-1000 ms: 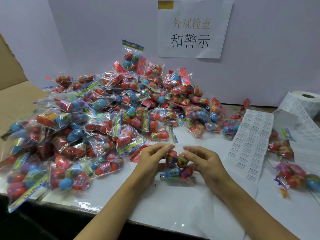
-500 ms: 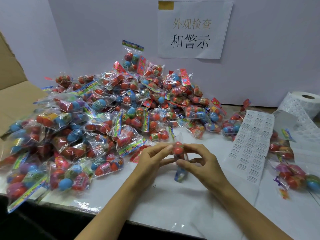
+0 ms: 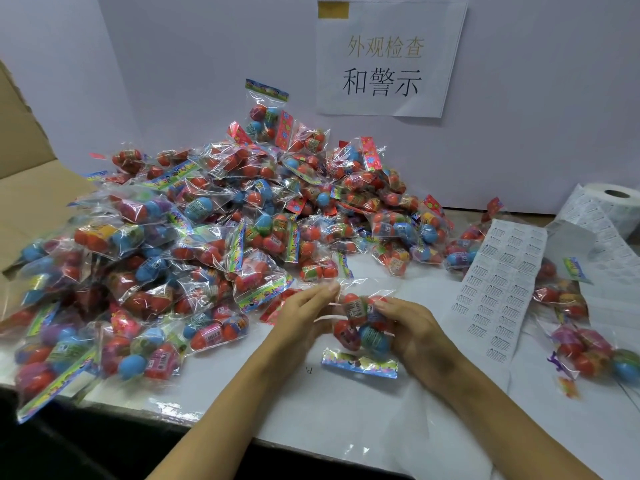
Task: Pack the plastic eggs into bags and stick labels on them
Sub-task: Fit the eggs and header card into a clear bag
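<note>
In the head view, the person holds one bag of eggs (image 3: 363, 327) up in front of the chest, above the white table (image 3: 346, 410), most likely so that its faces can be looked over and a flat patch found for a label. The right hand (image 3: 412, 332) grips the bag from the right with fingers curled round the eggs, which steadies it. The left hand (image 3: 304, 317) is at the bag's left edge, fingers nearly straight and close together, fingertips touching the clear film near its top corner; whether it pinches the film cannot be told. The bag hangs head down: its colourful header card (image 3: 358, 363) points toward the person, while the plain sealed end sticks up. Inside the crinkled clear plastic sit several eggs, red ones and a blue-green one, some with small printed stickers. The label sheet (image 3: 498, 292), rows of small printed labels, lies flat just right of the hands, within easy reach, and a label roll (image 3: 613, 206) stands further right by the wall. A big pile of bags (image 3: 214, 237) fills the left and middle of the table, probably the stock in work; a few more bags (image 3: 585, 351) lie at the right, apart from the pile. A paper sign (image 3: 388, 60) with Chinese characters is taped on the wall behind, and a cardboard box (image 3: 31, 199) is open at the far left.
</note>
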Action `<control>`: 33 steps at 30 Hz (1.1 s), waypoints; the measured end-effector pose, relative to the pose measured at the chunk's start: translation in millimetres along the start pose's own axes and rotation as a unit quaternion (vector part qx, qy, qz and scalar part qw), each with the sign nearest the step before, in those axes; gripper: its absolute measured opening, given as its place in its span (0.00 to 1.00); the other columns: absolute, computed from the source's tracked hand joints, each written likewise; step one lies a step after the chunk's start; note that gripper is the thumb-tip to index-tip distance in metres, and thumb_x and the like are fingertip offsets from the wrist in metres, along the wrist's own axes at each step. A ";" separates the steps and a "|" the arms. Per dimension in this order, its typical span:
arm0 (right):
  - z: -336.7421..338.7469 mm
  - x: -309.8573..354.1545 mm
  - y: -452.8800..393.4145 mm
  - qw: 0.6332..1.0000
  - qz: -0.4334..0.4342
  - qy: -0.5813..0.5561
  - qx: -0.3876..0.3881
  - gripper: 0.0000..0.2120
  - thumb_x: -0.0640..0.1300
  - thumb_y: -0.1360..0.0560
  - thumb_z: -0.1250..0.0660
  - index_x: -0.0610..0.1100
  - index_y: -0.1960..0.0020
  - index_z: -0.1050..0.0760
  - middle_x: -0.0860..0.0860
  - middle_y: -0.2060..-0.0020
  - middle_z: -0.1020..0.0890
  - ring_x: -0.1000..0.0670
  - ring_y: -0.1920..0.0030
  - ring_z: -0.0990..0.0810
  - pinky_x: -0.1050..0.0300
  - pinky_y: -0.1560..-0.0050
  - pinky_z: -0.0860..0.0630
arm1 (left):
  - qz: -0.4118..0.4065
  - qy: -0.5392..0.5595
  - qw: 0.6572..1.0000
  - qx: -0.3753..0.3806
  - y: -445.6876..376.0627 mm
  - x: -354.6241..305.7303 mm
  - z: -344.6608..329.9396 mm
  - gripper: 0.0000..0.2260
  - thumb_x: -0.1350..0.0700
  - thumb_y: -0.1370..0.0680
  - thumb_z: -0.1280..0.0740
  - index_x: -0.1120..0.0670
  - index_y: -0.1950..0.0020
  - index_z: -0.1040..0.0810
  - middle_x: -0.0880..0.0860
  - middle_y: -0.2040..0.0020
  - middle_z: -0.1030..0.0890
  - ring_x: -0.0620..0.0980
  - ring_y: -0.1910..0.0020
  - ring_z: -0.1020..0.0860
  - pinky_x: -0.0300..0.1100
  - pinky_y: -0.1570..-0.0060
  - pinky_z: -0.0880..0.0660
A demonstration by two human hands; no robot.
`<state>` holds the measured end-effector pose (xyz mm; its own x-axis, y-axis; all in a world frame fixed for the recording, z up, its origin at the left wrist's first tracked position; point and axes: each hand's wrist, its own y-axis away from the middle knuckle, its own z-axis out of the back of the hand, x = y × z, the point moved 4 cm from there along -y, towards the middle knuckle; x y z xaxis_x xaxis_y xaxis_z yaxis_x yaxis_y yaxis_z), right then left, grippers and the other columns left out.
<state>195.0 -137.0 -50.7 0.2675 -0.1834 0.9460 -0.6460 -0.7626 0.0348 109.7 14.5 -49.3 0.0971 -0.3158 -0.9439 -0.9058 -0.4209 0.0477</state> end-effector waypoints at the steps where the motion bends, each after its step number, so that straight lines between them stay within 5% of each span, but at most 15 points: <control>1: -0.6 -0.2 0.8 1.000 -0.004 0.007 0.003 0.17 0.46 0.27 0.31 0.35 0.46 0.17 0.30 0.45 0.18 0.31 0.42 0.19 0.30 0.41 0.23 | 0.009 -0.004 1.000 0.018 1.2 0.4 -1.2 0.16 0.48 0.25 0.25 0.61 0.50 0.14 0.61 0.50 0.16 0.54 0.52 0.17 0.43 0.56 0.19; 4: -1.9 2.0 2.9 1.000 -0.007 0.030 -0.003 0.17 0.47 0.27 0.31 0.36 0.46 0.16 0.30 0.46 0.19 0.33 0.41 0.18 0.32 0.42 0.21 | 0.004 -0.016 0.999 0.037 2.4 0.1 -1.8 0.17 0.48 0.29 0.23 0.61 0.50 0.13 0.61 0.51 0.15 0.54 0.50 0.16 0.46 0.55 0.19; 10: -2.6 4.9 3.0 0.991 0.035 0.110 -0.064 0.18 0.56 0.33 0.25 0.45 0.49 0.14 0.44 0.53 0.13 0.51 0.53 0.15 0.54 0.54 0.18 | -0.007 -0.029 0.999 0.031 3.1 0.5 -1.1 0.09 0.56 0.27 0.25 0.61 0.53 0.14 0.61 0.54 0.15 0.56 0.52 0.15 0.45 0.59 0.19; 17: 1.6 8.6 1.2 0.994 0.025 0.069 -0.078 0.20 0.58 0.34 0.25 0.46 0.50 0.12 0.46 0.53 0.13 0.51 0.53 0.14 0.56 0.56 0.18 | -0.008 0.005 1.000 0.006 2.4 -3.2 -3.1 0.07 0.54 0.29 0.25 0.56 0.65 0.15 0.56 0.61 0.15 0.49 0.57 0.15 0.44 0.66 0.20; 25: 3.6 6.6 -1.1 0.994 0.026 0.057 -0.085 0.18 0.57 0.34 0.25 0.45 0.51 0.12 0.45 0.53 0.13 0.51 0.54 0.14 0.56 0.56 0.18 | -0.004 0.016 1.000 0.012 1.9 -2.2 -2.9 0.08 0.53 0.27 0.26 0.56 0.61 0.14 0.57 0.57 0.15 0.51 0.55 0.14 0.45 0.64 0.19; 27: 3.3 7.0 -0.2 0.994 0.040 0.050 -0.086 0.17 0.55 0.34 0.24 0.46 0.51 0.12 0.46 0.54 0.12 0.52 0.55 0.14 0.58 0.56 0.19 | -0.015 0.011 1.000 0.018 2.1 -2.4 -1.7 0.09 0.53 0.27 0.24 0.58 0.56 0.13 0.59 0.55 0.14 0.55 0.53 0.14 0.49 0.61 0.17; 30: 4.9 11.5 1.8 0.984 0.083 0.112 -0.115 0.13 0.56 0.34 0.26 0.52 0.53 0.12 0.53 0.55 0.13 0.57 0.56 0.17 0.67 0.55 0.23 | -0.057 -0.030 0.998 0.010 1.1 -4.0 1.2 0.14 0.48 0.29 0.21 0.57 0.52 0.12 0.59 0.51 0.14 0.59 0.47 0.17 0.56 0.44 0.20; 33: 7.6 15.4 3.1 0.978 0.111 0.123 -0.128 0.09 0.54 0.33 0.26 0.53 0.55 0.12 0.53 0.60 0.13 0.56 0.63 0.18 0.71 0.61 0.25 | -0.103 -0.077 0.992 -0.012 2.4 -7.1 3.8 0.14 0.44 0.33 0.22 0.52 0.53 0.11 0.57 0.49 0.16 0.54 0.45 0.20 0.48 0.42 0.24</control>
<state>202.5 -146.9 -38.5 -0.0589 -0.1487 0.9871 -0.8353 -0.5342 -0.1303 105.2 18.9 -43.7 0.2131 -0.0885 -0.9730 -0.8631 -0.4837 -0.1450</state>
